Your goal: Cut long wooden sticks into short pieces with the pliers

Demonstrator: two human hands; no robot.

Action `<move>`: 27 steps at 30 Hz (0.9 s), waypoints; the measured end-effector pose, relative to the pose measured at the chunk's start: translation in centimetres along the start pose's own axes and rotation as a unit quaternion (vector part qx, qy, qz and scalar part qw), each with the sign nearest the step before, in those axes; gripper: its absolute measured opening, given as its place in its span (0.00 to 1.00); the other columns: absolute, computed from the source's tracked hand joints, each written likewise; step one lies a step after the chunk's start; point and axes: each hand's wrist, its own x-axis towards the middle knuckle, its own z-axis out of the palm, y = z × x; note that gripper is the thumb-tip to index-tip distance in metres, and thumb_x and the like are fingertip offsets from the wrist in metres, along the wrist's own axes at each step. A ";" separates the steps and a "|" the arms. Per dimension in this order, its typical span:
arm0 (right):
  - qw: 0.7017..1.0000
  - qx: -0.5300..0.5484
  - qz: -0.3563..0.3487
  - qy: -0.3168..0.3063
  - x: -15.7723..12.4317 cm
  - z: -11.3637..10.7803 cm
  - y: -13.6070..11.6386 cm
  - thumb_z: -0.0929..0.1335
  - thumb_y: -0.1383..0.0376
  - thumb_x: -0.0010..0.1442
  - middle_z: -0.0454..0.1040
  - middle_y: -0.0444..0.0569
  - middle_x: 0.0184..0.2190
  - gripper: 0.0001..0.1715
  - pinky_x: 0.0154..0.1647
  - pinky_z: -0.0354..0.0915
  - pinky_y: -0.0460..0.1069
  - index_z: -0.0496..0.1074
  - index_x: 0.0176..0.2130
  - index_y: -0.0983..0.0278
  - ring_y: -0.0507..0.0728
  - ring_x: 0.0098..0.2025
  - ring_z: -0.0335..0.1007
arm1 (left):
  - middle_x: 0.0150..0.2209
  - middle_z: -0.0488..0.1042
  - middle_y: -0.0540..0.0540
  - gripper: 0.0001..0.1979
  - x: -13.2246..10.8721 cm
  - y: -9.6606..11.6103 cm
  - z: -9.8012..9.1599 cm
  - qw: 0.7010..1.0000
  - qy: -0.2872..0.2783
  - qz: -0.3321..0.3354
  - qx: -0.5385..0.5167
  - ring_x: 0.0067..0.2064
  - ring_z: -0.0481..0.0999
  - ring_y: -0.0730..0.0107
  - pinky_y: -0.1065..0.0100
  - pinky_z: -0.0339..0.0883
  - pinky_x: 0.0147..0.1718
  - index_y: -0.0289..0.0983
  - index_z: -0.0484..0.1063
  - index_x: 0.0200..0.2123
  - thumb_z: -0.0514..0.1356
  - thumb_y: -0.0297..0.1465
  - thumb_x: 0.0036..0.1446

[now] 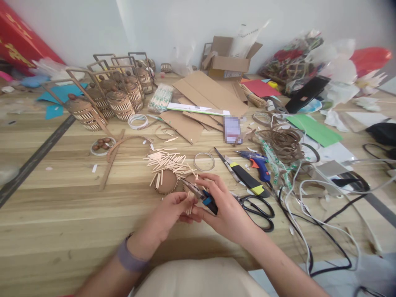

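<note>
Near the table's front, my left hand (171, 212) is closed on a small bundle of short wooden sticks (189, 203), pinched between thumb and fingers. My right hand (224, 204) is wrapped round pliers (209, 202) with blue and black handles; their metal jaws point to the upper left. The right thumb is beside the bundle, and I cannot tell whether it touches it. Just beyond lies a round brown base (166, 182) with a woven-looking rim and a few sticks on it. A second round piece (189, 180) is partly hidden by the pliers. Loose sticks (165, 161) are heaped behind them.
Scissors (258, 210), a utility knife (249, 179) and a blue glue gun (260, 164) lie to the right, beside tangled cables (305, 218). Handled miniature baskets (120, 105) stand at the back left. Cardboard sheets (210, 93) and a bowl of brown beads (102, 146) are farther back.
</note>
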 end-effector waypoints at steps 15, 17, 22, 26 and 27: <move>0.998 -0.048 0.013 0.035 -0.8 1.7 0.2 0.76 0.69 0.50 0.61 0.58 0.52 0.40 0.49 0.70 0.58 0.60 0.58 0.60 0.65 0.53 0.67 | 0.28 0.75 0.49 0.13 0.1 -0.8 1.5 0.996 0.055 0.069 -0.028 0.33 0.74 0.68 0.68 0.67 0.34 0.35 0.72 0.28 0.67 0.39 0.46; 0.999 -0.020 0.043 0.008 -1.0 0.8 -0.2 0.76 0.68 0.49 0.63 0.56 0.50 0.38 0.51 0.68 0.57 0.62 0.56 0.61 0.64 0.53 0.67 | 0.28 0.75 0.49 0.16 -0.1 -0.5 1.2 0.996 0.051 0.071 -0.011 0.32 0.75 0.66 0.67 0.68 0.33 0.35 0.72 0.30 0.67 0.42 0.48; 0.962 0.063 0.204 -0.168 -2.2 -3.0 -0.8 0.68 0.61 0.59 0.70 0.44 0.32 0.09 0.34 0.65 0.48 0.70 0.40 0.61 0.55 0.33 0.67 | 0.27 0.77 0.47 0.23 -0.9 0.4 0.3 0.997 0.009 0.041 0.070 0.29 0.77 0.67 0.68 0.68 0.31 0.34 0.73 0.34 0.62 0.50 0.52; 0.929 0.099 0.262 -0.240 -2.9 -4.9 -0.2 0.65 0.62 0.58 0.70 0.44 0.30 0.10 0.32 0.61 0.46 0.72 0.39 0.63 0.53 0.32 0.63 | 0.27 0.78 0.46 0.24 -1.4 0.8 0.3 0.995 0.007 0.031 0.098 0.28 0.78 0.67 0.68 0.67 0.29 0.34 0.73 0.39 0.61 0.50 0.52; 0.924 0.107 0.270 -0.249 -2.9 -5.0 0.0 0.65 0.63 0.57 0.69 0.44 0.30 0.10 0.32 0.61 0.46 0.72 0.39 0.63 0.53 0.32 0.62 | 0.26 0.78 0.47 0.24 -1.4 0.8 0.4 0.994 0.000 0.027 0.101 0.28 0.78 0.67 0.68 0.67 0.29 0.34 0.73 0.39 0.61 0.50 0.52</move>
